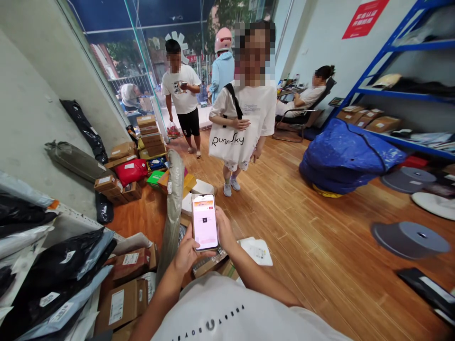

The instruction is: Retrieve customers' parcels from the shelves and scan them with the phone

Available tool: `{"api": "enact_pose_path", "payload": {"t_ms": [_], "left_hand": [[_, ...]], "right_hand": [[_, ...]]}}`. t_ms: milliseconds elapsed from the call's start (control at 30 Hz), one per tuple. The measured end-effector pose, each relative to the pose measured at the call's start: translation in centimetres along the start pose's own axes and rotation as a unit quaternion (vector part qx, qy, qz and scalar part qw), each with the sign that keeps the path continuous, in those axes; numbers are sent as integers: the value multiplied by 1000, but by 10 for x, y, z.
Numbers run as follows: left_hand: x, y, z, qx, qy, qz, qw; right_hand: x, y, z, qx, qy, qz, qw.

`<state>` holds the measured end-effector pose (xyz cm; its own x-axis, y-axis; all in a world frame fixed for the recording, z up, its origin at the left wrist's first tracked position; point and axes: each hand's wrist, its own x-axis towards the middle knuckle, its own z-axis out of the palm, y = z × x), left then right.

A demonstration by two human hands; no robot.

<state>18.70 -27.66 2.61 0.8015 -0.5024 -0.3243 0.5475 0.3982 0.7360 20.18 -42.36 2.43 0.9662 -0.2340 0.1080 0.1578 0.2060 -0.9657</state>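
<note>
A smartphone (205, 229) is held upright in front of my chest, its lit screen facing me with a pale page, an orange banner on top and a small dark square in the middle. My left hand (187, 251) grips its lower left side, the thumb at the bottom of the screen. Along the right edge, my right hand (224, 229) closes on the phone too. Just beyond and below it lie a long wrapped roll (174, 194), cardboard boxes and a white parcel (256, 251) on the floor.
A person with a white tote bag (232, 139) stands facing me; another stands by the glass door. Parcels pile along the left wall, with a shelf of bags (53, 265) near me. At right are a blue sack (346, 156), blue shelving (405, 92) and grey stools (410, 239).
</note>
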Motion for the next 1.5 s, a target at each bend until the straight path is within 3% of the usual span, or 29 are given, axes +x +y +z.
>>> {"api": "enact_pose_path", "payload": {"t_ms": [67, 167, 333, 600, 833, 1100, 1233, 1500], "left_hand": [[-1, 0, -1, -9, -6, 6, 1000], [-2, 0, -4, -26, -16, 24, 999], [-2, 1, -7, -38, -35, 33, 998], [-2, 0, -7, -40, -33, 44, 998], [-3, 1, -8, -37, -47, 49, 997], [-4, 0, -7, -28, -27, 48, 998], [-3, -1, -8, -37, -37, 46, 998], [-4, 1, -6, -27, -15, 54, 998]], "right_hand": [[-8, 4, -2, -50, 6, -77, 996], [-17, 8, -6, -151, 0, -208, 966], [-23, 6, -12, -236, -50, -294, 925], [-24, 7, -16, -326, -67, -308, 891], [-28, 12, -20, -304, -20, -354, 884], [-28, 15, -18, -347, -31, -294, 890], [-30, 16, -17, -321, -5, -339, 884], [-33, 21, -19, -316, -27, -368, 874]]}}
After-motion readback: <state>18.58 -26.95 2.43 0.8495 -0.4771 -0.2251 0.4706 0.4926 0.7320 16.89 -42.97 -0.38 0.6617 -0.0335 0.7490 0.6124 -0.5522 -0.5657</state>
